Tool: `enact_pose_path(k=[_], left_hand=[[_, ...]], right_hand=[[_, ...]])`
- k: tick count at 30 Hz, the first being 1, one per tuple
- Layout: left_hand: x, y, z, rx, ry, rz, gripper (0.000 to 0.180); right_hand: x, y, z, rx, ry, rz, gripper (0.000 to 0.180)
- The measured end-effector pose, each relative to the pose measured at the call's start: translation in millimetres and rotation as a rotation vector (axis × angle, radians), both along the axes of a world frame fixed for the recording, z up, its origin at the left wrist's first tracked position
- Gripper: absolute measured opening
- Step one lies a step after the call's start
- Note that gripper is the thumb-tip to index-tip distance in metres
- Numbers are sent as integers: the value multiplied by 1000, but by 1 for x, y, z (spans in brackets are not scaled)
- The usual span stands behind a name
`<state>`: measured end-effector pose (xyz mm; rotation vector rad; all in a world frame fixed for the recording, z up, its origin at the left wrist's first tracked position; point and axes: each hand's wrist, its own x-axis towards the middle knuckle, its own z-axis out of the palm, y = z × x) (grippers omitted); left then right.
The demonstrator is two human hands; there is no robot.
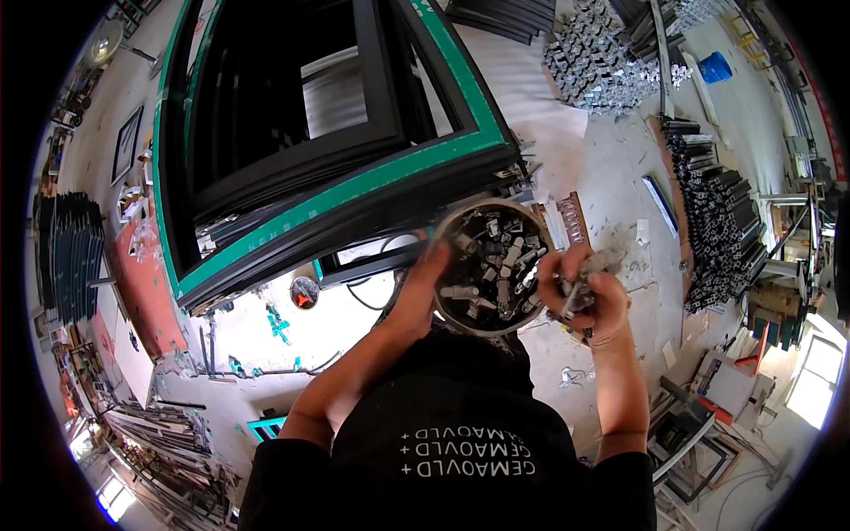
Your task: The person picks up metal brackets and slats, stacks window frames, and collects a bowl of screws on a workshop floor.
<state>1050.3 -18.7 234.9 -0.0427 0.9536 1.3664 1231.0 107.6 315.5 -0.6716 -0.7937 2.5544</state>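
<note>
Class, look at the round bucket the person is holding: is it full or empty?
Nearly full. The bucket holds a heap of small grey metal parts reaching close to its rim.

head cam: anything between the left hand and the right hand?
Yes: the round bucket of small grey metal fittings sits between left hand on its rim and right hand, head view.

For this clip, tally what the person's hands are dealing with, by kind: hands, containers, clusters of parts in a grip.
Bare hands: 2, left hand on the bowl's rim, right hand
Round dark bowl of small grey metal fittings: 1
Bunch of grey metal fittings gripped in the right hand: 1
Total: 4
</note>
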Motion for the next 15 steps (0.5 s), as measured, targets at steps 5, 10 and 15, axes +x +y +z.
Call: enact_pose_path(k=[5, 10, 15], left_hand=[[-1, -2, -14, 76, -8, -32, 69], [0, -4, -25, 82, 7, -66, 64], [5, -1, -21, 50, 103, -57, 51]], right_hand=[[-14, -14, 0, 25, -275, 149, 20], [-42, -42, -24, 1482, -585, 353, 17], [-55, -57, -38, 1832, -830, 639, 26]])
